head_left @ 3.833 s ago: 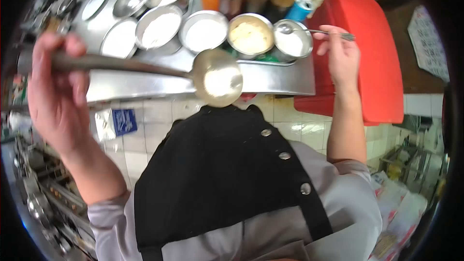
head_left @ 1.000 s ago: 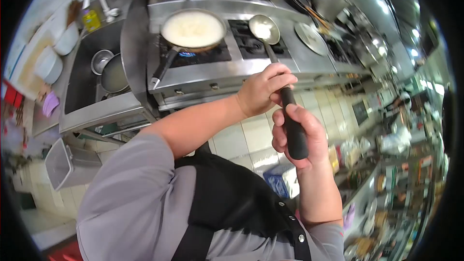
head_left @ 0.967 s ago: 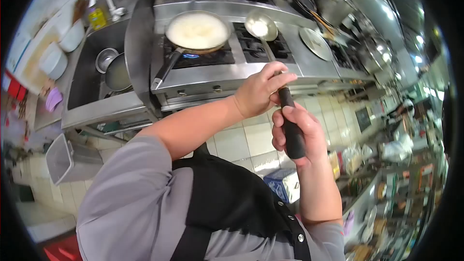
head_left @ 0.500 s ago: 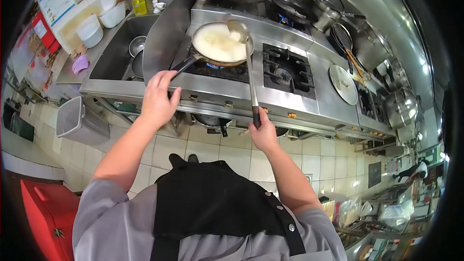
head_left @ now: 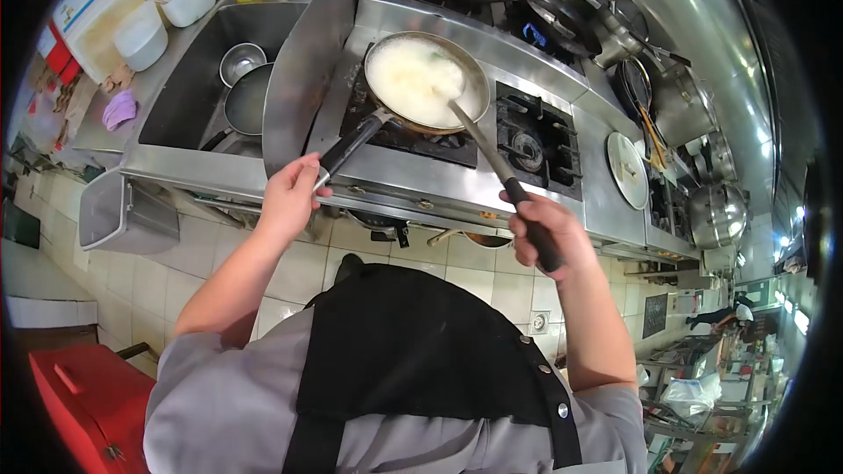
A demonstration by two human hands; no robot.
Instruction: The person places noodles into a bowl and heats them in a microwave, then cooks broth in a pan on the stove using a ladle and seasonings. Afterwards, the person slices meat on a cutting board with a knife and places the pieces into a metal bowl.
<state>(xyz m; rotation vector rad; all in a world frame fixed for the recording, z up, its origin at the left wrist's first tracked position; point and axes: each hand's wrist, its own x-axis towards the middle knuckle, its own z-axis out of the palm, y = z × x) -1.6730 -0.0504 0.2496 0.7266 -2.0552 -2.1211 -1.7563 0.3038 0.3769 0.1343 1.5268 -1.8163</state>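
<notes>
A frying pan (head_left: 477, 95) sits on the front left burner, with bubbling, creamy-white liquid (head_left: 408, 79) in it. My left hand (head_left: 293, 197) is closed around the end of the pan's black handle. In my right hand (head_left: 557, 233) is a ladle (head_left: 483, 142), its black grip in my curled fingers. The ladle's metal shaft slants down into the pan, and its bowl is hidden under the liquid.
Left of a metal splash guard (head_left: 303, 61) is a sink (head_left: 167, 123) with a metal bowl (head_left: 241, 61) and a dark pan (head_left: 250, 105). A second burner (head_left: 531, 149) and a white plate (head_left: 627, 168) lie to the right. Behind, a flame burns under cookware (head_left: 558, 17).
The ladle's bowl has gone down into the liquid. My right hand has moved right, tilting the ladle. My left hand now grips the handle's end with closed fingers. The view has shifted.
</notes>
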